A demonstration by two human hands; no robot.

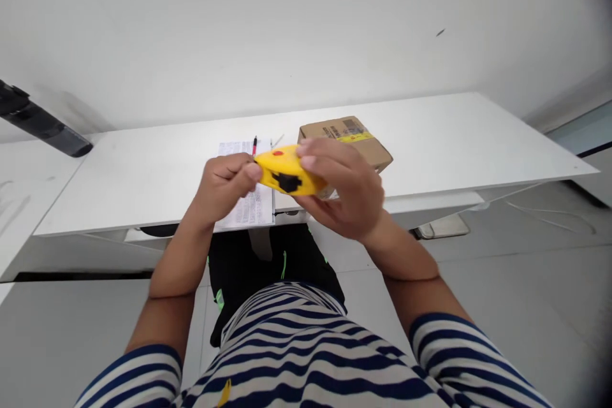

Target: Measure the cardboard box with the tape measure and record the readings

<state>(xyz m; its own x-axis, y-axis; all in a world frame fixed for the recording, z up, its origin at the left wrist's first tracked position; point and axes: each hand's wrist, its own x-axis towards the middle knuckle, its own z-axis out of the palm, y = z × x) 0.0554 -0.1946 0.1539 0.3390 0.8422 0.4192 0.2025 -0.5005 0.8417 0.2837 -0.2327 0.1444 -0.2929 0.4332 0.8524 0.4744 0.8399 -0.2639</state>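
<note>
Above the desk's front edge, a yellow object (270, 170) with a red spot and a black jagged patch is held between both hands. It is slightly blurred, and its exact kind I cannot make out. My left hand (224, 182) pinches its narrow left end, thumb against fingers. Wrapped over its right end is my right hand (347, 188), fingers on top and hiding part of it. Below and behind the object lie printed sheets (248, 209) and a red and black pen (255, 145). Just behind my right hand sits a cardboard box (377, 152) with yellow tape.
The white desk (440, 140) stands against a pale wall. A dark cylindrical bottle (45, 124) is at the far left. Under the desk's right part, a pale flat item (444, 227) and a white cable (549, 211) show near the floor.
</note>
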